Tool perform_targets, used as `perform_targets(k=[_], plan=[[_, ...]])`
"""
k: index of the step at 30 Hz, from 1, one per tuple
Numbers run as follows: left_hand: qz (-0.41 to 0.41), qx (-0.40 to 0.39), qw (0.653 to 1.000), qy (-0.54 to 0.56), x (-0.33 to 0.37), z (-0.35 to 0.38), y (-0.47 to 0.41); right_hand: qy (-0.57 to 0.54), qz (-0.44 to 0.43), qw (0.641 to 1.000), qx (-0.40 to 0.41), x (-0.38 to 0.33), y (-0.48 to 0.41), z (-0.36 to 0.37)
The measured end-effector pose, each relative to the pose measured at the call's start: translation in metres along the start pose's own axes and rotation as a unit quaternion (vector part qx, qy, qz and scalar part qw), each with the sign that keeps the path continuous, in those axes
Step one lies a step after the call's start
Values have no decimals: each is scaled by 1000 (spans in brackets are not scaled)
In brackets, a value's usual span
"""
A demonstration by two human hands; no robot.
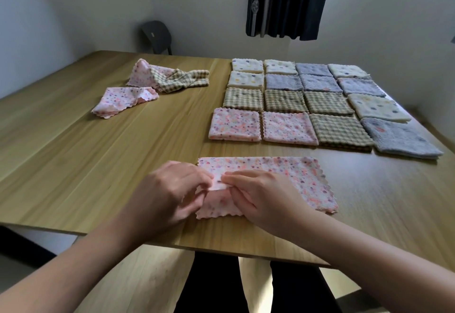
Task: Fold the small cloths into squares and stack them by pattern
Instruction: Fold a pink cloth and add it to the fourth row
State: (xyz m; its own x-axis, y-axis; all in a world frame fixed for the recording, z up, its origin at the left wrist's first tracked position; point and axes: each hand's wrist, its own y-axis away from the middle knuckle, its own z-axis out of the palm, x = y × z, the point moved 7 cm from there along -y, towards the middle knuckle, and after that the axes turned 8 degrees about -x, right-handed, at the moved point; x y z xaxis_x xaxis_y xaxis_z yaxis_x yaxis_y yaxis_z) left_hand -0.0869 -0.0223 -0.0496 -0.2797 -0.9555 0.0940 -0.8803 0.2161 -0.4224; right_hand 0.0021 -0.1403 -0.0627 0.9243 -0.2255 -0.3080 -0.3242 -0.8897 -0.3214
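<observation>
Pink cloth, folded once into a long strip, shown flat on the tabletop near its front edge. The strip's left end is pinched by both the left grip and the right grip, with fingertips meeting over the scalloped hem.

Hazards, as judged. The two layers may be parted if only the upper one is caught in the pinch, and a skewed square would result. The free right end is not held down, so the whole strip may be dragged if the fold is carried over too fast. The folded squares lie just beyond the strip, and the nearest pink ones could be nudged out of line by a high or long sweep. The grey square at the right of the front row is set near the tabletop's right edge and could be pushed off it.

Room. Bare wood is left open to the left of the strip, up to the loose cloths still to be folded. Little margin is left between strip and front edge.
</observation>
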Motion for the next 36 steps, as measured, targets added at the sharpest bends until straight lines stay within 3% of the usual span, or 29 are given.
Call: perform_targets(k=[9, 19, 31, 36], plan=[[105, -54, 993, 2, 18, 13, 11, 8, -53, 997, -57, -2, 15, 20], [136, -52, 989, 24, 26, 8, 16, 19, -159, 987, 8, -11, 25, 8], [138, -51, 988, 45, 34, 10, 21, 0, -150, 988, -40, -10, 24, 12], [55, -29, 993, 103, 26, 2, 15, -54, -156, 986, -21, -8, 24, -1]])
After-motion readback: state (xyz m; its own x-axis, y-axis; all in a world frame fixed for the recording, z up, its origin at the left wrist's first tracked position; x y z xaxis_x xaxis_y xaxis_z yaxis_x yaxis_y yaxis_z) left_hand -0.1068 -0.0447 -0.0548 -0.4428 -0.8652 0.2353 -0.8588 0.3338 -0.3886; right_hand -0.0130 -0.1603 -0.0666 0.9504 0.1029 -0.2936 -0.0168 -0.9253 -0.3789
